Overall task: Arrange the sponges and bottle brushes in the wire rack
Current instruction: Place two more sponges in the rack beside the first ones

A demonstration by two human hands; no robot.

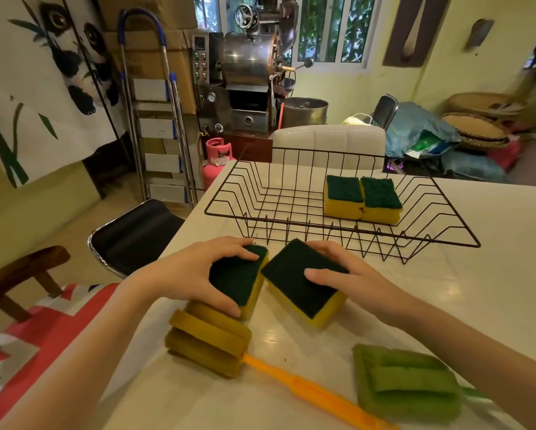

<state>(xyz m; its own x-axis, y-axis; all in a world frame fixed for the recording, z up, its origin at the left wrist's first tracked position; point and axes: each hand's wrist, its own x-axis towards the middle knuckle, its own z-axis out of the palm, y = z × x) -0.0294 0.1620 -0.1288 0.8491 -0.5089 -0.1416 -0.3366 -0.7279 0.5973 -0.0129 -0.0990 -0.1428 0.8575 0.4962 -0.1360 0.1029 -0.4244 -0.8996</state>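
Observation:
A black wire rack point(291, 212) stands on the white table point(477, 290). Two yellow sponges with green tops point(344, 193) point(380, 198) lie side by side in its right half. In front of the rack, my left hand point(192, 280) grips a third yellow-and-green sponge point(239, 279), and my right hand point(347, 277) grips a fourth point(294, 282). Both sponges sit at table level, nearly touching each other. Nearer me lie a bottle brush with a mustard sponge head point(208, 339) and orange handle point(316, 395), and a green-headed bottle brush point(406, 383) to its right.
A white chair back point(328, 141) stands behind the table's far edge. A black chair point(136, 234) and a wooden chair arm point(21, 268) are to the left. A stepladder point(158, 119), a pink gas cylinder point(217, 162) and a metal machine point(248, 76) stand further back.

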